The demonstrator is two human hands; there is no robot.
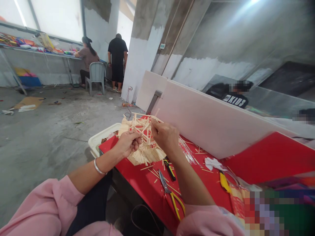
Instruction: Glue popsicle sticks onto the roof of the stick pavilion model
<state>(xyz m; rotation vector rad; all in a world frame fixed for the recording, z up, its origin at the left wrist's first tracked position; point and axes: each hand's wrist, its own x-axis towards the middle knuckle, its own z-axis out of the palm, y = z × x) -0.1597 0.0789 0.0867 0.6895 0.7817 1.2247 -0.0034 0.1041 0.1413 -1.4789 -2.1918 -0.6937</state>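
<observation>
My left hand (129, 143), with a silver bangle at its wrist, is closed in a pinch at the near side of a light wooden stick model (147, 154). My right hand (165, 135) is pinched shut at the model's upper right. A thin wooden stick (146, 127) runs between the fingertips of both hands, above the model. The model has a flat, fanned base of sticks and an open lattice on top; my hands hide part of it. Below my right hand lie a black-and-yellow utility knife (169, 169) and yellow-handled scissors (172, 196).
Loose sticks lie on the red tabletop (137, 177). A white tissue (213, 164) and a yellow-handled tool (224, 182) are at the right. A white board (197, 118) stands along the far edge. A white bin (94, 141) sits at the left. Other people are in the background.
</observation>
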